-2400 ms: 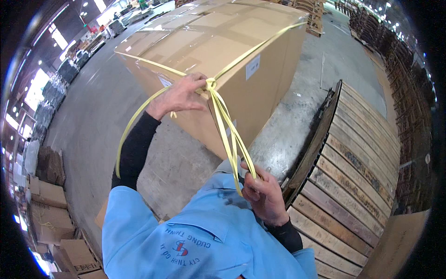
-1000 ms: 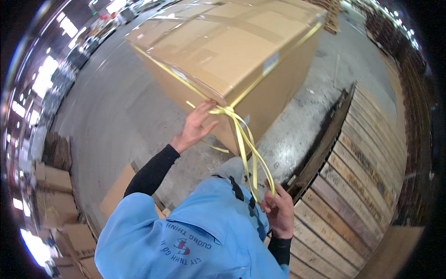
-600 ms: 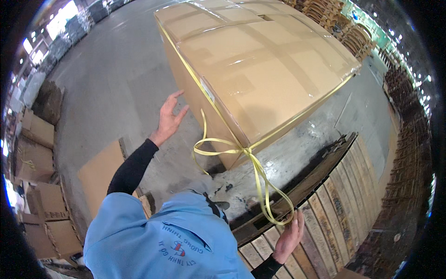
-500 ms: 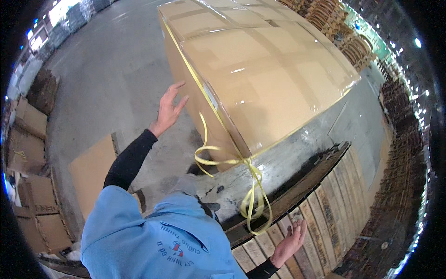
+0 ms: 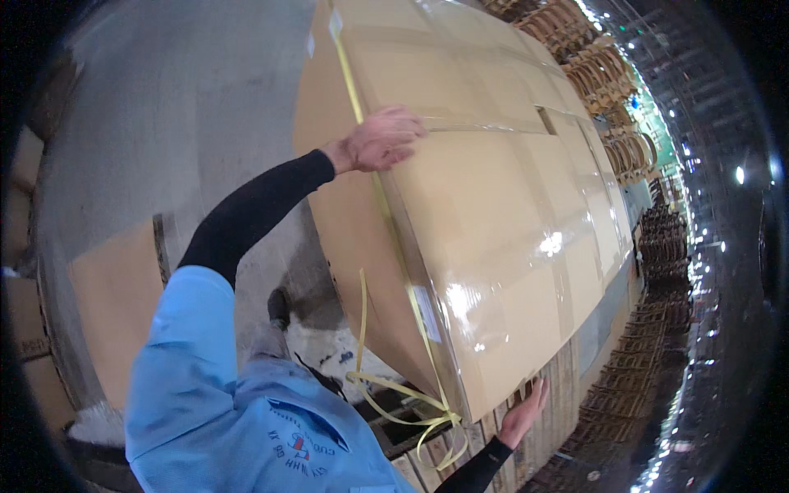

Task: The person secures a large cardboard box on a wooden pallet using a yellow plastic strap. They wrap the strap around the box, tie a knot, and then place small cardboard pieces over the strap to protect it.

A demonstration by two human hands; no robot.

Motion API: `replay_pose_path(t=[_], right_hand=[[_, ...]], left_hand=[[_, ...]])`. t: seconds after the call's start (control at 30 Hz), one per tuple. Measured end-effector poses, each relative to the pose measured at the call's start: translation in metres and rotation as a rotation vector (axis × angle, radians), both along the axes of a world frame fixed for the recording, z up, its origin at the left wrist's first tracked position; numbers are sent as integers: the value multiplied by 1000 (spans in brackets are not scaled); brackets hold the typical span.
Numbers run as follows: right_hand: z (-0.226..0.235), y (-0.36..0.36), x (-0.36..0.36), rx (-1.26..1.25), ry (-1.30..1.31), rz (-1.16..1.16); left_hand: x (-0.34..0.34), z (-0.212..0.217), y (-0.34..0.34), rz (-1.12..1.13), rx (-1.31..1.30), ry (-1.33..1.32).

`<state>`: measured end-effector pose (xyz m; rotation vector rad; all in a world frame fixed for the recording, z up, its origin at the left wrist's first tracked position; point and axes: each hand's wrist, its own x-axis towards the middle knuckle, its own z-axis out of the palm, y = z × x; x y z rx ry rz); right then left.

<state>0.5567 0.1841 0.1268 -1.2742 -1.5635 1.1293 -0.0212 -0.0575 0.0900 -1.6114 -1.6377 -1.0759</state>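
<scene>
Large cardboard box fills centre, tilted, near corner over wooden pallet. Yellow strap runs along its left edge, knotted with loose loops at near corner. Left hand spread flat on box edge; right hand open, fingers pressing under near corner.

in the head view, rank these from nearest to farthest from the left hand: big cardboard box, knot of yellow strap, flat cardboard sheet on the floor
From the left hand:
1. Big cardboard box: the hand rests on its upper edge.
2. Flat cardboard sheet: on the floor, lower left.
3. Knot of yellow strap: at the box's bottom corner, near the right hand.
</scene>
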Motion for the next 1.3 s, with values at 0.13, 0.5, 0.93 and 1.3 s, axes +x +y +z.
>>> replay_pose_path(t=[0.13,0.5,0.93,1.3], right_hand=[[-1,61,-61,-66,-223,102],[3,89,-61,-69,-390,21],[22,59,-122,178,-503,31],[29,-135,-431,702,-148,447]], left_hand=[[-17,-20,13,-83,121,-36],[-10,-16,10,-127,213,-81],[-9,-34,43,-108,359,-136],[11,-28,10,-152,318,-177]])
